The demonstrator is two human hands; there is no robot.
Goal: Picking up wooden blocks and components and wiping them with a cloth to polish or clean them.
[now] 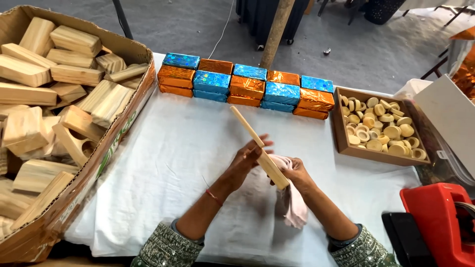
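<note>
Far left of the frame: big cardboard box [129,49], tilted toward the table, full of pale wooden blocks [74,74]; some have round cut-outs.

Table is covered with a white cloth [173,163].

Upper centre: a row of foil-wrapped bricks [245,86], orange and blue mixed, stacked along the far edge of the cloth. A wooden pole [277,29] stands just behind them.

Centre: left hand [246,160] has its fingers wrapped round the middle of a thin wooden slat [258,147], gripping it from the left side. The slat runs diagonally, top end up-left toward the bricks, bottom end down-right. It is held above the cloth, not resting on it.

Just right of that: right hand [296,170] is closed on a pinkish rag [293,198], bunched against the lower end of the slat. The rest of the rag hangs down below the hand. Both hands touch the slat and sit close together.

Right: shallow cardboard tray [341,131] of small round wooden pieces [381,128], some ring-shaped.

Lower right corner: red plastic device [435,217] on a black base, partly cut off by the frame.
</note>
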